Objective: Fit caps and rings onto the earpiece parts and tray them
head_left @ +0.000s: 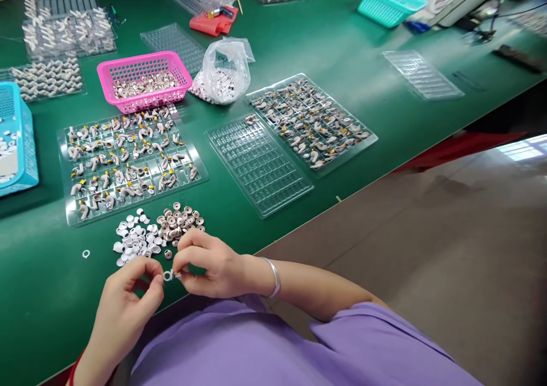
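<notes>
At the front edge of the green table, my left hand (132, 300) pinches a small white ring (167, 275) between thumb and fingertips. Close against that ring, my right hand (211, 265) grips a small pale part with an orange tip (178, 274); my fingers hide most of it. Just beyond my hands lie a heap of white round caps (134, 241) and a heap of beige round caps with holes (177, 221). Another white ring (86, 254) rests alone to the left.
Behind the heaps, a clear tray (200, 176) carries curved beige parts with yellow tips. Right of it lie a nearly bare tray (265, 172) and a filled tray (367, 141). A pink basket (102, 78), a plastic bag (239, 67) and a blue basket (28, 141) stand around.
</notes>
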Tool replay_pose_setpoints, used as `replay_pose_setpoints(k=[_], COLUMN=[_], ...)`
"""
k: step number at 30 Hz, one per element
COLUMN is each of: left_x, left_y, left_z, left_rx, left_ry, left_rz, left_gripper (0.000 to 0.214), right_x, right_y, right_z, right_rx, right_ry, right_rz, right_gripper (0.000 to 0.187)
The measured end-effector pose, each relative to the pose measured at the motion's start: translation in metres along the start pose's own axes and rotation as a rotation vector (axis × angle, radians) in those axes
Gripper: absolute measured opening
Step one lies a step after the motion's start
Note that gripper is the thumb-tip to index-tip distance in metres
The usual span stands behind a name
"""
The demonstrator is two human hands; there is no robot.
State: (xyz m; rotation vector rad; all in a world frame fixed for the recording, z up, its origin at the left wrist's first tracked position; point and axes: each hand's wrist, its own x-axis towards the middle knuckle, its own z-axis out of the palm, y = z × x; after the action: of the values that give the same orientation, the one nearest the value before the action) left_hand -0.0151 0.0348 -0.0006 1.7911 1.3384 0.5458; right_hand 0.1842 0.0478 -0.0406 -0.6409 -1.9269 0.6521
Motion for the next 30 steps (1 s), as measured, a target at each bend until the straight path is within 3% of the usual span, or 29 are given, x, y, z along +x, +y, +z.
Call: replay_pose_setpoints(k=[4,10,13,19,25,30], left_x=[-0.007,-0.006,0.002,0.009,-0.002,-0.010], left_y=[-0.021,-0.061,-0.073,-0.077,-0.076,-0.072], left_z=[-0.002,-0.031,-0.040,-0.036,-0.032,-0.028], left_rx=[0.247,0.390,0.492,0.551,0.526,0.477], left_ry=[0.077,0.373,0.338,0.326,0.439,0.500], left_rz=[0.050,0.002,0.092,0.166,0.116,0.018], left_gripper=[0.028,0.020,0.025,0.024,0.021,0.023], right_x=[-0.001,-0.005,-0.006,-0.007,-0.003,0.005], right_y=[0.000,0.005,0.005,0.006,0.004,0.000], right_z=[-0.005,-0.004,0.000,0.005,0.013,0.036], right_rx=[0.119,0.196,0.208,0.240,0.307,0.403], right_ry=[0.057,0.056,0.042,0.036,-0.018,-0.049], right_rz=[0.189,0.361,0.399,0.412,0.434,0.441], right_gripper=[0.006,0.006,0.007,0.008,0.005,0.006])
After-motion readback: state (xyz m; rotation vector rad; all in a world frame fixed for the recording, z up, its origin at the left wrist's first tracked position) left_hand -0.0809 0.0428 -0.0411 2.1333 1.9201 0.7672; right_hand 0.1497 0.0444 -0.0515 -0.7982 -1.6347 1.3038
